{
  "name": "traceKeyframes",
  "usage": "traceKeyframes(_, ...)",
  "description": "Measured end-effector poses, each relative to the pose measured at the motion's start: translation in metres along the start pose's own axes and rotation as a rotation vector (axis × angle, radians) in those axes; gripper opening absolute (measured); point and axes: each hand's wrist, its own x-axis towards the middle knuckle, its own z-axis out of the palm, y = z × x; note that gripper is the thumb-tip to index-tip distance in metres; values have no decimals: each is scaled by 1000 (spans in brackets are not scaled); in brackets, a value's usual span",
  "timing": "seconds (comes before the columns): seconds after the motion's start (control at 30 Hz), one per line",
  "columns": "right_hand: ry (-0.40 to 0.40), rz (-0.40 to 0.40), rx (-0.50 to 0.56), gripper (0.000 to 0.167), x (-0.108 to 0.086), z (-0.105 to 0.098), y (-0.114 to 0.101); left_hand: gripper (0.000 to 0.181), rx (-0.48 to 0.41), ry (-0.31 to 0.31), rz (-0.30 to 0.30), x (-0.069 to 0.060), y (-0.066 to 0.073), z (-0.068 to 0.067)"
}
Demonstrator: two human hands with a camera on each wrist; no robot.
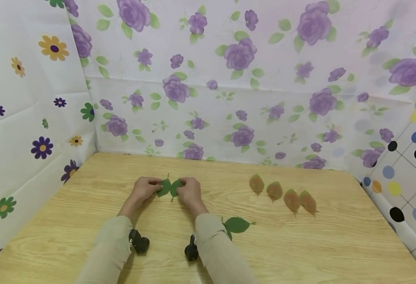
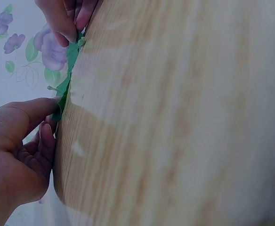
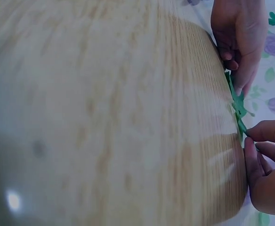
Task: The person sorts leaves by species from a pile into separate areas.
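Two green serrated leaves lie side by side, nearly touching, toward the back left of the wooden table. My left hand (image 1: 145, 190) pinches the outer edge of the left green leaf (image 1: 164, 188) between thumb and fingers. At the other side, my right hand (image 1: 191, 191) holds the outer edge of the right green leaf (image 1: 174, 186) with thumb and fingertips. In the left wrist view, the left hand (image 2: 17, 155) has its thumb over the leaf, low against the tabletop. The right wrist view has the right hand (image 3: 271, 162) with its fingertips at the leaf's edge.
Another green leaf (image 1: 237, 225) lies beside the right sleeve, which partly covers a further leaf tip (image 1: 229, 235). Several reddish-brown leaves (image 1: 274, 191) form a slanting row on the right of the table (image 1: 335, 236). Floral sheets (image 1: 208, 106) stand behind and at the sides.
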Motion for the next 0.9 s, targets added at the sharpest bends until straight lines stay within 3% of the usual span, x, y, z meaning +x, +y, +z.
traceKeyframes(0.37,8,14,18,35,-3,0,-5,32,-6,10,-24,-1,2,0)
traceKeyframes(0.53,41,12,-31,39,-6,-1,-7,32,-28,6,-27,0,3,1)
traceKeyframes(0.7,85,60,-71,45,-6,-3,-17,32,-27,5,-13,1,2,1)
traceKeyframes(0.8,56,57,-65,47,-7,-6,-27,32,-18,5,-9,1,1,0)
traceKeyframes(0.9,-18,-5,-78,46,-8,-13,-43,32,-19,9,-16,1,-1,-1)
